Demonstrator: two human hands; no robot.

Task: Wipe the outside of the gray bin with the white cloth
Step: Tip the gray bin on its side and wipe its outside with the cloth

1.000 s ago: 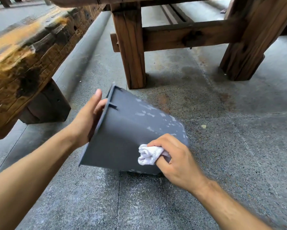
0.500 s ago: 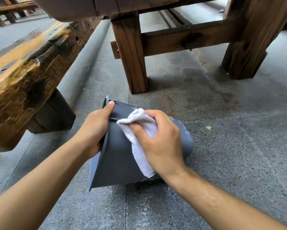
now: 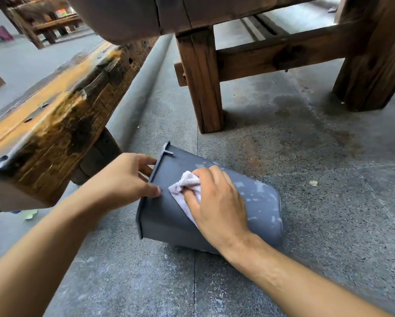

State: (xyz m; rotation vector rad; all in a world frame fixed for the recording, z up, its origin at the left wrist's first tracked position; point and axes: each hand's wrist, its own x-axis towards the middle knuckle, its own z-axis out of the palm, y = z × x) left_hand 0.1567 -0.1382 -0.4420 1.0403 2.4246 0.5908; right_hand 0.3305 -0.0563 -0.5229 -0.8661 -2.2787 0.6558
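The gray bin (image 3: 256, 209) at lower centre looks light, stiff plastic; left hand (image 3: 121, 181) grasps its rim; right hand (image 3: 217, 202) presses the soft white cloth (image 3: 185, 183) flat.

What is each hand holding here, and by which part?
The left hand grips the gray bin by its open rim. The right hand presses the bunched white cloth against the bin's side.

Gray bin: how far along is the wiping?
Partly done. The gray bin lies on its side; its wall near the rim looks clean. The left hand grips the rim while the right hand presses the white cloth mid-wall. Pale smears toward the base remain; the underside is hidden.
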